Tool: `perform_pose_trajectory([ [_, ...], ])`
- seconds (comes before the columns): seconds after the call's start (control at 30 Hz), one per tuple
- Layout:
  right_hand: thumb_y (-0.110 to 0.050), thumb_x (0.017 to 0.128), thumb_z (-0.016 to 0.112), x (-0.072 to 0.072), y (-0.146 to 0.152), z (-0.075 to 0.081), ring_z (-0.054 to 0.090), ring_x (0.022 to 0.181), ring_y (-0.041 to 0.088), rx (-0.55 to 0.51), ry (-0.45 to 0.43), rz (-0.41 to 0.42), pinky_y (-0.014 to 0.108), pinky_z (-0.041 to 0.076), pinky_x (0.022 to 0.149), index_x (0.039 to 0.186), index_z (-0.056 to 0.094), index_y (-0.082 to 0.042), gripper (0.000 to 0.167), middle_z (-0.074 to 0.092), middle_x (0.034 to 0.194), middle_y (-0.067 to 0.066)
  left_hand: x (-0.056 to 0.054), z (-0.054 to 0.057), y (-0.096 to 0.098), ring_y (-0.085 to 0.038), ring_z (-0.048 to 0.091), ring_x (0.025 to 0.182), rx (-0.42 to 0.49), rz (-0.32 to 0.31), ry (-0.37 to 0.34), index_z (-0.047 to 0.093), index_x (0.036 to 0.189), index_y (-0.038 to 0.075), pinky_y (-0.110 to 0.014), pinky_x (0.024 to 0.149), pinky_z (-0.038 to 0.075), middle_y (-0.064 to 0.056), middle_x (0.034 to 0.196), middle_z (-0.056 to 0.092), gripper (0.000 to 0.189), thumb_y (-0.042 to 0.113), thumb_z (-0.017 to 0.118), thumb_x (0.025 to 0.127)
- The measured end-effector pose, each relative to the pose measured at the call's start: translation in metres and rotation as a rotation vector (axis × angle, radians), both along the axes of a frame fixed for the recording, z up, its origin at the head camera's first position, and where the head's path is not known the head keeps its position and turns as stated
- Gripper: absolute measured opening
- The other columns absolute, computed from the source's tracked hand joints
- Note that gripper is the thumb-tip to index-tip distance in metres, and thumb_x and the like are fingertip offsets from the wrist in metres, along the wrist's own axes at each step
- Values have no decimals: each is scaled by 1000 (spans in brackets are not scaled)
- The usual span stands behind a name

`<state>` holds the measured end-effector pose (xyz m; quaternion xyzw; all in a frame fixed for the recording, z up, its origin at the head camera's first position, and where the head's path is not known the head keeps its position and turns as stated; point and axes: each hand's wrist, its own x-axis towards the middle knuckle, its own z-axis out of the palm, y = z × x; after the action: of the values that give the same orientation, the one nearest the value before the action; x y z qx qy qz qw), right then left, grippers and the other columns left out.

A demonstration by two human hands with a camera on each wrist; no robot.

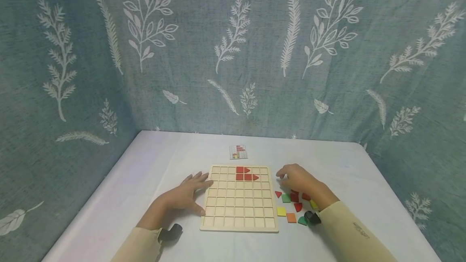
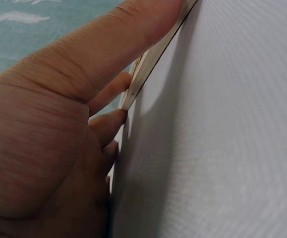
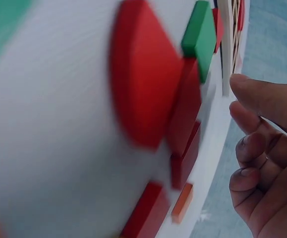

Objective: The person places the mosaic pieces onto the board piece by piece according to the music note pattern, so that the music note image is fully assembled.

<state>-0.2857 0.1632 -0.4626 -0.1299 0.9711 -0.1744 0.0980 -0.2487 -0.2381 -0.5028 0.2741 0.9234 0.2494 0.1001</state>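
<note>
A wooden grid board (image 1: 233, 201) lies flat on the table, with red squares (image 1: 239, 177) and red triangles (image 1: 256, 177) in its two top rows. My left hand (image 1: 187, 193) is spread at the board's left side; in the left wrist view its thumb (image 2: 108, 44) and fingertips touch the board's edge. Just off the board's upper right edge hovers my right hand (image 1: 298, 178), fingers loosely bent. Between its thumb (image 3: 262, 94) and index finger nothing shows in the right wrist view. Below that hand are loose pieces, including a green square (image 1: 286, 198) and a red square (image 1: 294, 198).
Behind the board lies a small pattern card (image 1: 238, 152) with a printed grid. More loose pieces sit right of the board: a yellow square (image 1: 281, 211), an orange square (image 1: 291, 218), a rounded red piece (image 1: 298, 207). Patterned curtains (image 1: 233, 104) surround the white table (image 1: 182, 148).
</note>
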Motion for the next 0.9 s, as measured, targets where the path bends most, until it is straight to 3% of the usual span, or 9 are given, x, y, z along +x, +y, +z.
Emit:
perform_pose_trajectory([
  [0.23,-19,85,75,8,19,-2,55,88,17,-11,-19,-44,40,54,86,114,72,-15,30,65,104,-3,0,0,0,-35,6,147,-7,8,-1,44,148,17,-53,117,-1,-12,159,22,112,62,83,53],
  [0.63,-24,79,82,15,39,-2,61,94,19,26,-32,-61,44,53,89,107,73,-13,32,68,104,0,0,-2,1,-33,7,147,-8,30,-1,44,148,18,-53,117,0,-11,159,22,114,63,83,50],
  [0.9,-21,78,82,14,44,-6,59,85,18,40,-45,-94,38,58,80,103,74,-14,27,67,99,0,0,-1,3,-33,6,147,7,34,-12,44,148,18,-53,117,-1,-11,159,22,114,61,83,50],
])
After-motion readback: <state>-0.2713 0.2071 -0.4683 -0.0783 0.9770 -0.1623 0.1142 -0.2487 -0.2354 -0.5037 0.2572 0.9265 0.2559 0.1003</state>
